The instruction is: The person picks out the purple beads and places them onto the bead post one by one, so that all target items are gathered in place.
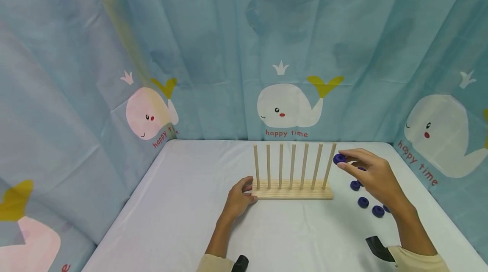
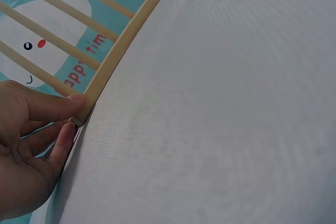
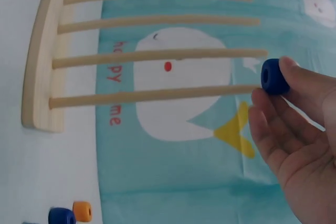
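Observation:
A pale wooden peg rack (image 1: pixel 293 195) stands on the table, its upright pegs in a row along a flat base. At the base's left end my left hand (image 1: pixel 239 198) holds the wood between thumb and fingers, seen closely in the left wrist view, where the hand (image 2: pixel 31 145) grips the corner. My right hand (image 1: pixel 375 174) pinches a dark blue bead (image 1: pixel 339 159) between thumb and fingertips. In the right wrist view the blue bead (image 3: pixel 275 77) is by the tip of the end peg (image 3: pixel 157 96); whether they touch I cannot tell.
Several loose blue beads (image 1: pixel 363 202) lie right of the rack, some partly hidden behind the right hand and wrist. An orange bead (image 3: pixel 82 211) shows low in the right wrist view. White cloth covers the table (image 1: pixel 183 204); a blue whale-print curtain (image 1: pixel 213 106) hangs behind it.

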A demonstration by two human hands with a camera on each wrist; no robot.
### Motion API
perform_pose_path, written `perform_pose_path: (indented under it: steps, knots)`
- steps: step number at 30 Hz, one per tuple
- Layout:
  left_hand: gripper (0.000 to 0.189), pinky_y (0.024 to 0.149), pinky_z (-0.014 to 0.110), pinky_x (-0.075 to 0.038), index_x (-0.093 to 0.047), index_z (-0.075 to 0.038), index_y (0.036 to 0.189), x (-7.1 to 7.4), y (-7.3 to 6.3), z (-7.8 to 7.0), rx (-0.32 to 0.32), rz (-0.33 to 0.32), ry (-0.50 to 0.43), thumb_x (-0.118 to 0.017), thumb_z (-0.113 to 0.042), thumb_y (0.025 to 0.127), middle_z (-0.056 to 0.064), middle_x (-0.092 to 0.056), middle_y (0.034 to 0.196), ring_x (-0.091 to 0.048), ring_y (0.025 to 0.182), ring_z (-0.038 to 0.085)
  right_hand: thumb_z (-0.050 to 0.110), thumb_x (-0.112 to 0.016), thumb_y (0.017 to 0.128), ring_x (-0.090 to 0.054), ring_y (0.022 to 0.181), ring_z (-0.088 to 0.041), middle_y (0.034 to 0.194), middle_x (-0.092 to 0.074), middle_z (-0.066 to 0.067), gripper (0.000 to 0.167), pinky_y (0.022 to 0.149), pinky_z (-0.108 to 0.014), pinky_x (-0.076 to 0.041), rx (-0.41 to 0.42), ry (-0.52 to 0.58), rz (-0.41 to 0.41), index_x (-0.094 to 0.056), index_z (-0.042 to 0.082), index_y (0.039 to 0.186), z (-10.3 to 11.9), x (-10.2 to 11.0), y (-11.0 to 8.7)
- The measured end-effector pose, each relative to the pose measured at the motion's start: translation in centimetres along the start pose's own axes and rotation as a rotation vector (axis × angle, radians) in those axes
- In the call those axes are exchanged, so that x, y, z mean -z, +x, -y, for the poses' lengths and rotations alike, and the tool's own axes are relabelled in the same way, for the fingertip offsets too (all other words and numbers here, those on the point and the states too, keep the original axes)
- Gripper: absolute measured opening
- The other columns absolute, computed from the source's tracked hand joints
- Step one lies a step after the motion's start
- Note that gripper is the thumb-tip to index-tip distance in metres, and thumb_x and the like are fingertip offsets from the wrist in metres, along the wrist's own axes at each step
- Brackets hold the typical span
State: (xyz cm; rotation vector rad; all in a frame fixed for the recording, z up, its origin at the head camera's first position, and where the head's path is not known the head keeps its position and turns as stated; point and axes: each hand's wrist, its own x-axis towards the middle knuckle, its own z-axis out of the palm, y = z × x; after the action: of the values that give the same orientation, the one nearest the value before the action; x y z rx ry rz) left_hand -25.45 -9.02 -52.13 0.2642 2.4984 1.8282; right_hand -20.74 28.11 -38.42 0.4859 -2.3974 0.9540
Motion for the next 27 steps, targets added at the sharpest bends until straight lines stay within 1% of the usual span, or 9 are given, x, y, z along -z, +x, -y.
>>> perform_pose_path:
  steps: [4, 10, 15, 18, 22, 27]
  knots:
    - [0.068, 0.094, 0.029, -0.051, -0.047, -0.007, 0.142, 0.0, -0.1, 0.0, 0.001, 0.001, -0.002, -0.073, 0.004, 0.08, 0.012, -0.051, 0.14, -0.054, 0.121, 0.028, 0.018, -0.073, 0.088, -0.061, 0.09, -0.003, 0.111, -0.064, 0.008, 0.034, 0.076, -0.006, -0.047, 0.035, 0.018, -0.003, -0.067, 0.015, 0.121, 0.7, -0.4, 0.6]
    - [0.068, 0.093, 0.029, -0.052, -0.047, -0.006, 0.142, 0.0, -0.2, -0.1, 0.003, 0.0, -0.004, -0.073, 0.003, 0.081, 0.011, -0.051, 0.14, -0.055, 0.119, 0.029, 0.01, -0.075, 0.086, -0.061, 0.096, -0.004, 0.113, -0.064, 0.006, 0.039, 0.08, -0.008, -0.049, 0.101, 0.064, -0.006, -0.066, 0.01, 0.124, 1.9, -1.0, 1.5]
    - [0.067, 0.092, 0.028, -0.052, -0.048, -0.007, 0.142, -0.1, -0.1, 0.0, 0.007, -0.006, -0.003, -0.073, 0.004, 0.081, 0.013, -0.051, 0.139, -0.055, 0.119, 0.029, 0.009, -0.075, 0.085, -0.061, 0.097, -0.007, 0.111, -0.064, 0.007, 0.039, 0.081, -0.01, -0.049, 0.122, 0.1, -0.001, -0.067, 0.013, 0.123, 2.8, -1.5, 2.3]
    - [0.066, 0.092, 0.029, -0.052, -0.048, -0.006, 0.141, -0.1, -0.1, 0.0, 0.004, -0.009, -0.001, -0.073, 0.004, 0.081, 0.015, -0.051, 0.139, -0.056, 0.119, 0.03, 0.007, -0.075, 0.084, -0.061, 0.096, -0.007, 0.11, -0.064, 0.005, 0.038, 0.079, -0.01, -0.05, 0.136, 0.115, -0.002, -0.067, 0.014, 0.121, 3.5, -1.8, 2.7]
    - [0.066, 0.091, 0.032, -0.053, -0.049, -0.005, 0.141, -0.1, -0.1, 0.1, 0.005, -0.01, -0.003, -0.073, 0.003, 0.08, 0.017, -0.053, 0.137, -0.058, 0.116, 0.031, 0.001, -0.075, 0.083, -0.062, 0.095, -0.01, 0.109, -0.065, -0.001, 0.037, 0.078, -0.009, -0.05, 0.153, 0.13, -0.002, -0.068, 0.008, 0.118, 4.9, -2.0, 3.1]
    - [0.066, 0.092, 0.034, -0.052, -0.049, -0.006, 0.141, -0.1, -0.1, 0.1, 0.004, -0.007, -0.014, -0.074, 0.002, 0.081, 0.017, -0.053, 0.137, -0.057, 0.116, 0.032, -0.006, -0.072, 0.082, -0.063, 0.093, -0.018, 0.109, -0.064, -0.011, 0.035, 0.077, -0.01, -0.05, 0.171, 0.166, 0.011, -0.066, -0.001, 0.117, 7.6, -1.7, 3.6]
